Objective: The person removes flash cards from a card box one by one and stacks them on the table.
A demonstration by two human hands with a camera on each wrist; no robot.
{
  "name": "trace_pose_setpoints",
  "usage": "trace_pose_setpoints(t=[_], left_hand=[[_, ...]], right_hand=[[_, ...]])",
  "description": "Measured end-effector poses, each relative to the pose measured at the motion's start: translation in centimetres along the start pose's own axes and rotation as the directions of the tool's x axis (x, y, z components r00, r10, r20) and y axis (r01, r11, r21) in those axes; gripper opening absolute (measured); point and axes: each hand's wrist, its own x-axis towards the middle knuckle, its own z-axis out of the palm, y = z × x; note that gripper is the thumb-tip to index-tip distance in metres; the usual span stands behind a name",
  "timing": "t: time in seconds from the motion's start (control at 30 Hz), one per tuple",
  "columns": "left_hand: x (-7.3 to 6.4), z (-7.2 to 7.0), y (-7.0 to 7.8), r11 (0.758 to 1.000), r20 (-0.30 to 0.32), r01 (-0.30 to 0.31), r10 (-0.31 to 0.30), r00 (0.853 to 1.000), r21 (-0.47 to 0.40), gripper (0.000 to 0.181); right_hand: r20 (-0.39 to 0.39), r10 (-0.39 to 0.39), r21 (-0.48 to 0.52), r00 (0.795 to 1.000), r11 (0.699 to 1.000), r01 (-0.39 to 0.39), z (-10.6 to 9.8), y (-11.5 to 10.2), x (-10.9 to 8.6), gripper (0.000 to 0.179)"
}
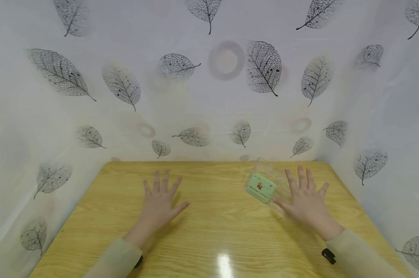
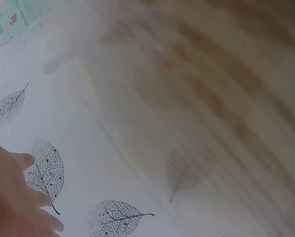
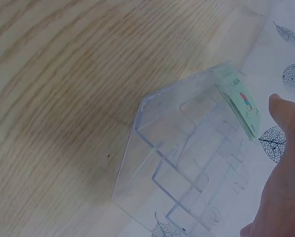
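A clear plastic card holder with several compartments stands on the right side of the table. Green cards printed "Mother's Day" sit in one of its compartments, at the left end in the head view. My right hand is spread over the holder's right part and hides some of it; whether it touches the plastic I cannot tell. On the left, my left hand is held with fingers spread above bare wood, holding nothing. In the left wrist view only part of that hand shows.
The wooden table reaches back to a white curtain with leaf prints, which also hangs along both sides. A small black item shows by the right sleeve. Light glares on the table's front.
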Motion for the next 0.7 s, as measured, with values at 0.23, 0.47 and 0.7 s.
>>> trace_pose_setpoints(t=[0.23, 0.47, 0.7], left_hand=[[0.9, 0.7, 0.8, 0.999, -0.013, -0.031, 0.031, 0.999, -0.03, 0.089], [1.8, 1.1, 1.9, 0.997, 0.007, -0.068, 0.069, 0.998, -0.022, 0.088], [2.8, 1.4, 3.3, 0.996, 0.064, -0.082, 0.085, 0.994, -0.043, 0.089]], right_hand=[[-0.011, 0.0, 0.0, 1.0, 1.0, 0.0, 0.1, 0.2, 0.4, 0.108], [-0.014, 0.008, -0.018, 1.0, 1.0, -0.008, 0.5, 0.5, 0.9, 0.108], [-0.027, 0.004, -0.011, 1.0, 1.0, -0.004, 1.4, 1.0, 1.1, 0.109]])
